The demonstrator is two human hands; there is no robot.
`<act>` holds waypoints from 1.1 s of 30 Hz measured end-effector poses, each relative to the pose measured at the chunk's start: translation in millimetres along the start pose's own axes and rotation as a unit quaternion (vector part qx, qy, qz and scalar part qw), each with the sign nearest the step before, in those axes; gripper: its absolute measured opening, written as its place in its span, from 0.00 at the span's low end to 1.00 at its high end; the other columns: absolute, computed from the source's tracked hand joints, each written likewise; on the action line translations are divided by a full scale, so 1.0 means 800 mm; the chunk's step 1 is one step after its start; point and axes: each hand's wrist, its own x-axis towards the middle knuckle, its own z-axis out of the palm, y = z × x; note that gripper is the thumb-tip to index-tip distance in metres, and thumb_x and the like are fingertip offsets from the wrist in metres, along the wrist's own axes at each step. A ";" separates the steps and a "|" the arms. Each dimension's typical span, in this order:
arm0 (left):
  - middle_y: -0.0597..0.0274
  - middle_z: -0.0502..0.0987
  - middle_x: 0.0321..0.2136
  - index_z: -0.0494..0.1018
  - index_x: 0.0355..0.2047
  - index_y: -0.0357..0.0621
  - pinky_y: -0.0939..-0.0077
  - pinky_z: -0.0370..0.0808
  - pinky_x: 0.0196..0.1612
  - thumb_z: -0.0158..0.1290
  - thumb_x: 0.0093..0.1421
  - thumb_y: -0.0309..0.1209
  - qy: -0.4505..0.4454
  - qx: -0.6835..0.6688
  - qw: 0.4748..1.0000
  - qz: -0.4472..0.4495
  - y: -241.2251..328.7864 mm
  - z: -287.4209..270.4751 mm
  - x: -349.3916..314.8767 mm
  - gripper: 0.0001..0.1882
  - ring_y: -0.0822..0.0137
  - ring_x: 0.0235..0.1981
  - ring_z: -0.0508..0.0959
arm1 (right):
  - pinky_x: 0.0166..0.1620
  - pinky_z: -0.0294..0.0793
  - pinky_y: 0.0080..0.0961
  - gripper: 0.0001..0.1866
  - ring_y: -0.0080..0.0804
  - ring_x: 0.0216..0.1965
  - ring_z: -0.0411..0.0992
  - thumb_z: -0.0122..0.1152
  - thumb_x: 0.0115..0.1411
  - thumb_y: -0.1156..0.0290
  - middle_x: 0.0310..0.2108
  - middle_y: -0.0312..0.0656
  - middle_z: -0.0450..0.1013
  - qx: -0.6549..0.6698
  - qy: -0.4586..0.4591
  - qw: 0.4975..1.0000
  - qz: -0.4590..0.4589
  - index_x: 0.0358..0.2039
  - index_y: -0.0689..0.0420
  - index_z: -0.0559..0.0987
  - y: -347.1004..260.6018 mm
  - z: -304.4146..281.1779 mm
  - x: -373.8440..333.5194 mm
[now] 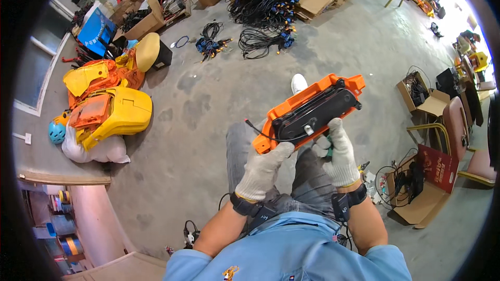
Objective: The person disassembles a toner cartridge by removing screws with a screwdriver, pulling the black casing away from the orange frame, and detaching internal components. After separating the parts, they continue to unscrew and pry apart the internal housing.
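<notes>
In front of my lap an orange plastic housing (327, 81) is held up at a slant. A long black unit (317, 112) sits inside it, with a small shiny metal part (309, 129) at its lower side. From its left end a black cable (260, 133) with a reddish tip sticks out. My left hand (263, 170), in a white knit glove, grips the housing's lower left end. My right hand (339, 156), gloved too, is closed round a green-handled tool (329, 147) beside the housing's lower edge; the tool's tip is hidden.
Yellow and orange plastic shells (125, 115) are piled at left on a white sack (94, 145). Bundles of black cables (260, 0) lie on the floor ahead. Open cardboard boxes (424, 208) and chairs (454, 125) stand at right. A wooden ledge (67, 178) is at lower left.
</notes>
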 end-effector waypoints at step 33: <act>0.55 0.78 0.57 0.69 0.66 0.32 0.66 0.71 0.66 0.55 0.74 0.33 -0.095 0.369 0.915 -0.133 0.079 -0.029 -0.009 0.25 0.63 0.60 0.76 | 0.29 0.78 0.18 0.41 0.23 0.37 0.82 0.79 0.49 0.81 0.46 0.39 0.82 -0.364 -0.159 0.916 -0.048 0.64 0.60 0.71 -0.083 0.007 0.000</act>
